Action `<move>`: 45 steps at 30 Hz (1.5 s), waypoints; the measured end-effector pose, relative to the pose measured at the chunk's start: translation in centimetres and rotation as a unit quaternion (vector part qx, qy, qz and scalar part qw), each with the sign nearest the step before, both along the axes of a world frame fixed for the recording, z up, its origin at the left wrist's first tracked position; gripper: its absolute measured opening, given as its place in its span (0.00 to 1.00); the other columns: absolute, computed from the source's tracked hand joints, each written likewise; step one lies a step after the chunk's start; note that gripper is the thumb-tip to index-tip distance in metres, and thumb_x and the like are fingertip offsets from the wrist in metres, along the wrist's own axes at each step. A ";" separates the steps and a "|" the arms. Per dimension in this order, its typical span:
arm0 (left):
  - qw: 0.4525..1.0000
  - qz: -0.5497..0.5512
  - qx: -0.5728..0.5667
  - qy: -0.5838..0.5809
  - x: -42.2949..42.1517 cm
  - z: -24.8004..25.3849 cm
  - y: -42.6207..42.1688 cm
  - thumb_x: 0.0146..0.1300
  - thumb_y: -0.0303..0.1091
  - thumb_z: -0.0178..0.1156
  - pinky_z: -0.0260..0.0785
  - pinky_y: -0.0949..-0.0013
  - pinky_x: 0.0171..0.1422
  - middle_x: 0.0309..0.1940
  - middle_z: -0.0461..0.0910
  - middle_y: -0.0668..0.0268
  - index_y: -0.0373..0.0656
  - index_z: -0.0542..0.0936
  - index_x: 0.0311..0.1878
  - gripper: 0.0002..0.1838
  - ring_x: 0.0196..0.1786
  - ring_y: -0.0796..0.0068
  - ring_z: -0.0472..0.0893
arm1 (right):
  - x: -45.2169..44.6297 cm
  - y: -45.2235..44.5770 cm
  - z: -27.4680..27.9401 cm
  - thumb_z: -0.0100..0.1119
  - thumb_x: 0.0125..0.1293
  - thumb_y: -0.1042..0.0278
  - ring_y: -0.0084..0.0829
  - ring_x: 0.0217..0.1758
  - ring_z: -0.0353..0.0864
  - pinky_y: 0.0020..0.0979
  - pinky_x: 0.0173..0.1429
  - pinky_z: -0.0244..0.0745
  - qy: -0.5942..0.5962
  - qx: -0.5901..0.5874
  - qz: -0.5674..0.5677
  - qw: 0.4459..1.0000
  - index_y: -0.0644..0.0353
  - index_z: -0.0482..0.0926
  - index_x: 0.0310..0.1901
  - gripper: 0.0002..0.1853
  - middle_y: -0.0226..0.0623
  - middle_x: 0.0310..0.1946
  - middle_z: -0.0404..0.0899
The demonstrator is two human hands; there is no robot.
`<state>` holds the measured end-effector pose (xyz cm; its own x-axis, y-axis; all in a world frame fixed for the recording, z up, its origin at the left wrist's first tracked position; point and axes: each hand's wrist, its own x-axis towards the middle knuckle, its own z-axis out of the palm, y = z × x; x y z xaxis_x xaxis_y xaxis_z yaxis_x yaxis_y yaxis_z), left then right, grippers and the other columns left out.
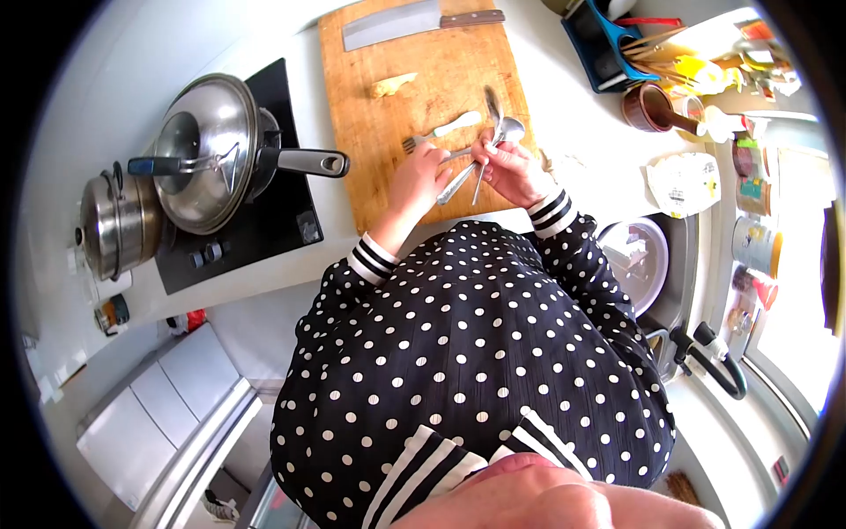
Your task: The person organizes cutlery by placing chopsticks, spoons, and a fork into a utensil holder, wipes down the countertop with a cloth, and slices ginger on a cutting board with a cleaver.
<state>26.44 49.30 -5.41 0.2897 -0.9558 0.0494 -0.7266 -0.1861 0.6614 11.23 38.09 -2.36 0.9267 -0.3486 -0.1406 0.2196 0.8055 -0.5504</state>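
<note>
My right hand (515, 173) is closed around metal spoons, pinching them between thumb and fingers. One spoon (493, 102) points away from me, and another spoon's bowl (510, 130) shows just above the thumb. Patterned and thin handles (451, 187) stick out below, between the hands. My left hand (414, 183) is beside them, its fingers closed at a slim metal utensil (458, 153) whose end is hidden. A white-handled fork (454, 126) lies just beyond the left fingers on the wooden cutting board (370, 167).
A cleaver (397, 25) and a piece of ginger (393, 85) lie on the board. Left, a lidded pan (207, 154) stands on the black cooktop (282, 225) beside a steel pot (119, 225), its handle reaching toward the board. Right is a sink holding a white basin (648, 286).
</note>
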 end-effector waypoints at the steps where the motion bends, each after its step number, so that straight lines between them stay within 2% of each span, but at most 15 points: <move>1: 0.999 -0.026 0.001 -0.040 -0.1 -0.3 -0.4 0.51 0.32 0.60 0.70 0.62 0.34 0.34 0.72 0.62 0.41 0.75 0.36 0.09 0.33 0.62 0.77 | -0.2 0.2 -0.5 0.51 0.65 0.65 0.19 0.33 0.62 0.21 0.39 0.60 -0.015 -0.016 -0.013 1.000 0.53 0.68 0.40 0.06 0.26 0.31 0.67; 9: 0.990 -0.038 0.059 -0.120 -1.1 -0.8 -2.6 0.51 0.32 0.58 0.70 0.60 0.36 0.36 0.72 0.59 0.41 0.73 0.33 0.08 0.38 0.59 0.76 | -1.4 1.6 0.2 0.50 0.65 0.65 0.20 0.33 0.63 0.21 0.39 0.60 -0.053 -0.059 -0.055 0.995 0.56 0.66 0.46 0.10 0.29 0.33 0.67; 12: 0.988 -0.049 0.042 -0.141 -0.8 -1.2 -3.2 0.51 0.33 0.59 0.70 0.60 0.36 0.36 0.72 0.57 0.40 0.73 0.31 0.08 0.38 0.59 0.76 | -2.0 1.5 0.1 0.49 0.65 0.66 0.20 0.31 0.64 0.19 0.35 0.62 -0.084 0.022 -0.062 0.994 0.58 0.66 0.46 0.11 0.30 0.30 0.68; 13: 0.991 -0.032 0.045 -0.121 -0.8 -1.4 -3.4 0.51 0.37 0.58 0.68 0.58 0.37 0.34 0.73 0.56 0.40 0.73 0.26 0.10 0.36 0.55 0.75 | -2.0 1.4 0.0 0.49 0.65 0.66 0.20 0.31 0.64 0.18 0.36 0.62 -0.094 0.048 -0.064 0.992 0.59 0.67 0.46 0.10 0.30 0.30 0.68; 16: 0.985 -0.048 0.110 -0.125 -0.7 -1.1 -3.9 0.51 0.37 0.58 0.68 0.57 0.36 0.33 0.73 0.55 0.40 0.73 0.26 0.10 0.34 0.55 0.76 | -2.2 1.1 -0.4 0.48 0.66 0.67 0.20 0.29 0.65 0.18 0.36 0.65 -0.125 0.123 -0.064 0.982 0.60 0.69 0.44 0.09 0.30 0.31 0.71; 17: 0.984 -0.060 0.104 -0.135 -0.6 -1.2 -4.0 0.51 0.37 0.59 0.68 0.58 0.35 0.31 0.74 0.55 0.40 0.73 0.27 0.10 0.33 0.54 0.76 | -2.0 1.2 -0.6 0.47 0.66 0.68 0.22 0.31 0.70 0.17 0.33 0.65 -0.132 0.144 -0.075 0.978 0.62 0.70 0.43 0.09 0.32 0.31 0.73; 21: 0.973 -0.079 0.128 -0.175 -0.8 -0.7 -4.4 0.50 0.36 0.60 0.68 0.58 0.32 0.24 0.74 0.54 0.38 0.73 0.24 0.11 0.30 0.53 0.76 | -1.9 1.1 -0.4 0.44 0.67 0.69 0.29 0.37 0.78 0.18 0.29 0.67 -0.020 0.145 -0.097 0.984 0.65 0.71 0.40 0.08 0.39 0.31 0.77; 24: 0.965 -0.069 0.179 -0.177 -0.8 -0.8 -4.8 0.49 0.35 0.61 0.68 0.58 0.31 0.22 0.75 0.53 0.37 0.72 0.23 0.12 0.29 0.52 0.76 | -2.1 1.2 0.1 0.44 0.67 0.68 0.15 0.24 0.62 0.16 0.28 0.60 0.047 0.119 -0.106 0.986 0.63 0.71 0.42 0.08 0.30 0.30 0.73; 27: 0.978 -0.094 0.134 -0.127 0.2 -0.6 -4.4 0.49 0.34 0.62 0.69 0.63 0.31 0.21 0.76 0.54 0.35 0.73 0.25 0.12 0.27 0.58 0.78 | -2.4 1.0 -2.1 0.44 0.67 0.68 0.20 0.27 0.69 0.18 0.29 0.63 0.094 0.118 -0.127 0.980 0.62 0.71 0.39 0.08 0.34 0.30 0.76; 30: 0.979 -0.045 0.175 0.095 1.2 -0.7 -4.3 0.50 0.31 0.62 0.69 0.69 0.29 0.21 0.76 0.60 0.34 0.74 0.26 0.09 0.25 0.70 0.77 | -2.6 1.2 -3.6 0.45 0.67 0.66 0.17 0.24 0.64 0.18 0.29 0.61 0.189 0.074 -0.151 0.968 0.60 0.72 0.37 0.08 0.32 0.29 0.76; 31: 0.968 -0.032 0.175 0.177 1.7 -1.6 -4.3 0.53 0.26 0.61 0.66 0.75 0.28 0.21 0.75 0.68 0.36 0.75 0.29 0.05 0.24 0.81 0.74 | -2.7 1.1 -3.7 0.46 0.66 0.66 0.16 0.25 0.65 0.18 0.29 0.61 0.226 0.061 -0.134 0.963 0.60 0.71 0.37 0.08 0.31 0.28 0.76; 35: 0.908 0.022 0.145 0.394 1.4 -0.9 -3.7 0.56 0.23 0.58 0.65 0.79 0.27 0.21 0.74 0.71 0.38 0.74 0.32 0.03 0.24 0.84 0.72 | -2.0 1.1 -4.0 0.47 0.66 0.65 0.17 0.25 0.64 0.18 0.31 0.62 0.278 0.017 -0.063 0.958 0.61 0.71 0.41 0.08 0.30 0.28 0.75; 39: 0.949 0.046 0.081 0.300 -0.3 1.7 -3.3 0.58 0.26 0.58 0.63 0.81 0.26 0.22 0.74 0.72 0.38 0.74 0.31 0.03 0.22 0.87 0.70 | -0.5 1.3 -4.1 0.47 0.66 0.66 0.16 0.26 0.65 0.16 0.32 0.64 0.249 0.091 -0.075 0.961 0.58 0.71 0.42 0.08 0.29 0.29 0.75; 42: 0.922 0.070 0.099 0.367 -1.3 4.8 -3.6 0.58 0.27 0.58 0.63 0.82 0.26 0.22 0.74 0.72 0.38 0.74 0.32 0.04 0.23 0.88 0.70 | 0.2 1.1 -4.5 0.47 0.67 0.66 0.16 0.27 0.66 0.17 0.32 0.64 0.162 0.111 -0.080 0.977 0.58 0.71 0.42 0.07 0.28 0.29 0.74; 45: 0.906 0.032 0.089 0.412 -0.9 4.1 -3.4 0.58 0.27 0.58 0.63 0.83 0.28 0.25 0.75 0.72 0.36 0.75 0.33 0.04 0.26 0.89 0.71 | 0.9 0.9 -4.3 0.48 0.66 0.69 0.15 0.27 0.67 0.17 0.33 0.64 0.118 0.123 -0.117 0.978 0.59 0.71 0.43 0.07 0.25 0.28 0.73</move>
<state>25.53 45.86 -1.29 0.2136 -0.9070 -0.3629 0.0155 -0.3683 0.9296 12.12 38.96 -6.69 0.7566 -0.4772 -0.4471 0.3046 0.8622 -0.4047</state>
